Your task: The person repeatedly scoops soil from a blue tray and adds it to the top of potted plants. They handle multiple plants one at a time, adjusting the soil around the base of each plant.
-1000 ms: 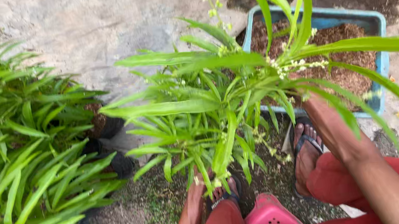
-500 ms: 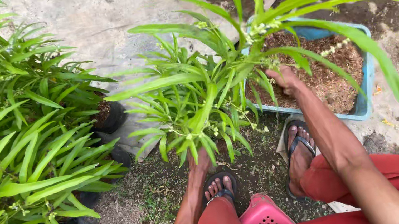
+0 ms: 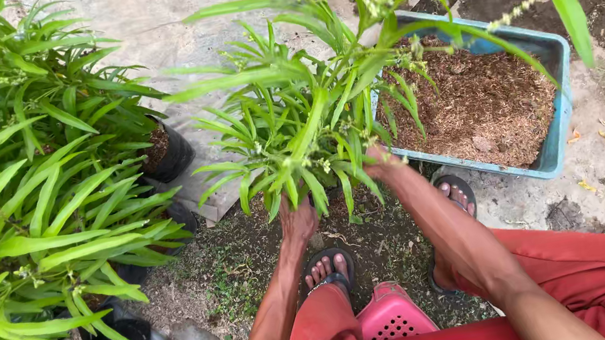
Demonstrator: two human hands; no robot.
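Plant (image 3: 311,124) above seemingly leaf-hidden fingers (image 3: 295,215)

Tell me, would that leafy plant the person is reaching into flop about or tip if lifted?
Probably floppy: the plant has long thin leaves arching outward and drooping at the tips. It may be top-heavy too, since tall flower stalks rise well above the base, where the left hand and right hand reach in. Its pot is hidden, so weight is hard to judge.

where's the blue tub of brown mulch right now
In the head view the blue tub sits on the ground at upper right, just beyond the right hand and the leafy plant both hands reach into.
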